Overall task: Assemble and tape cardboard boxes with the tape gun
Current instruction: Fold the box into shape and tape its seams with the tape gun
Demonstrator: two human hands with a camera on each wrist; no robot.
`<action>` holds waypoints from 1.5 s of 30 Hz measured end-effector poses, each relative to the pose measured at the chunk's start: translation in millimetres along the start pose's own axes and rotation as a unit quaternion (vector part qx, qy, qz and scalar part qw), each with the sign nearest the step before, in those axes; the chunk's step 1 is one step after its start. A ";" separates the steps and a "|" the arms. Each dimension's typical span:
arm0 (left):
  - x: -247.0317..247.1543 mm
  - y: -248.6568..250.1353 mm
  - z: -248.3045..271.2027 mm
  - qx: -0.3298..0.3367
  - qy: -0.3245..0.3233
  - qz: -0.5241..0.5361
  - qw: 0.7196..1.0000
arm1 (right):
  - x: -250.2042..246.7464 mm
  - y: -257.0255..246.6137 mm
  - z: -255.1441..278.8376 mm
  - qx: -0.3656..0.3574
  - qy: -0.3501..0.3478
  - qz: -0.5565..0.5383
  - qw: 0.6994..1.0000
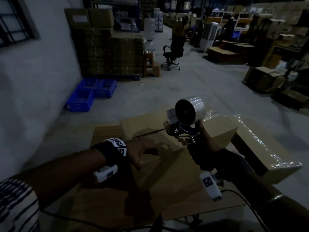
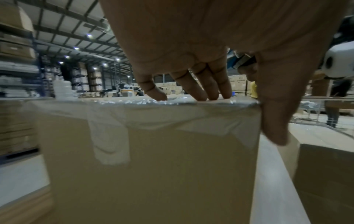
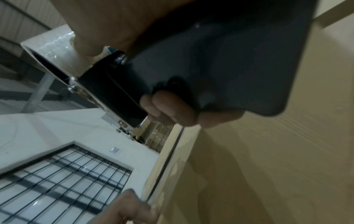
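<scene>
On top of the cardboard box (image 1: 167,173) in front of me rests my left hand (image 1: 142,153), palm down near the box's far left corner. From the left wrist view my fingers (image 2: 199,89) lie straight and a little spread, their tips pressing the taped top edge, while the thumb (image 2: 275,121) hangs down over the right-hand corner; nothing is gripped. Clear tape (image 2: 109,136) runs along that top edge, and one strip comes down the near side of the box.

My right hand (image 1: 209,148) is raised above the box and wrapped round the black handle of the tape gun (image 1: 182,131). The right wrist view shows my fingers (image 3: 172,112) curled tight under the handle (image 3: 220,68), clamped on it. The gun stands upright in my grip, its roll of clear tape (image 1: 190,109) at the top and the metal front end pointing to the left, clear of the cardboard.

Just to the right sits a second box (image 1: 260,148), its top shiny with tape and wrinkled film. Flat cardboard sheets (image 1: 107,133) lie under and beyond the box I am touching. Farther off on the floor are blue plastic crates (image 1: 90,92) by the white wall, stacks of brown cartons (image 1: 108,52), and a black office chair (image 1: 173,54) in the aisle.
</scene>
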State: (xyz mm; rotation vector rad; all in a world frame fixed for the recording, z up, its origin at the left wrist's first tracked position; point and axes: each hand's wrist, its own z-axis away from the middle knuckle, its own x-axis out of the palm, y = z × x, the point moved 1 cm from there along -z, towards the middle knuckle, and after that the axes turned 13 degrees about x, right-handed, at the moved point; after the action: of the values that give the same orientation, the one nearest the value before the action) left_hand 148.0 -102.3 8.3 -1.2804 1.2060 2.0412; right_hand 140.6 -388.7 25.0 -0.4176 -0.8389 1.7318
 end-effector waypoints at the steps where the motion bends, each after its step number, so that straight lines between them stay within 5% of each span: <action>1: 0.2 -2.3 7.7 -0.001 0.007 0.014 1.000 | 4.2 -1.7 -3.1 -0.003 -0.005 0.004 1.000; 7: -8.6 -7.1 23.7 -0.068 0.067 0.120 0.988 | 19.4 -15.7 -12.6 -0.029 -0.032 0.027 0.999; 11: -32.1 -10.4 -4.9 -0.121 0.140 0.073 0.980 | 9.2 -28.0 -22.3 -0.042 -0.042 0.019 0.998; 21: -114.3 -8.2 -127.3 -0.188 0.402 0.232 0.865 | -92.5 -90.8 -27.6 -0.063 -0.014 0.059 0.996; 26: -137.0 -4.2 -208.7 -0.162 0.419 0.393 0.803 | -166.0 -119.6 -28.3 -0.048 -0.013 0.025 0.998; 34: -139.7 1.2 -308.2 -0.154 0.418 0.553 0.704 | -252.0 -137.3 -36.0 -0.036 -0.104 -0.004 0.994; 41: -136.7 -13.9 -351.9 -0.220 0.393 0.573 0.685 | -284.3 -132.3 -54.8 -0.045 -0.095 -0.032 0.994; 45: -141.7 -19.7 -363.9 -0.242 0.389 0.612 0.645 | -283.5 -134.3 -55.1 -0.053 -0.079 -0.052 0.994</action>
State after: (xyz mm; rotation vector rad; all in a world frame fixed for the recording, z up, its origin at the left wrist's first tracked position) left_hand 408.1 -390.5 55.1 -2.0340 2.5824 2.9338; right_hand 360.8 -618.0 45.4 -0.3033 -1.0524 1.6436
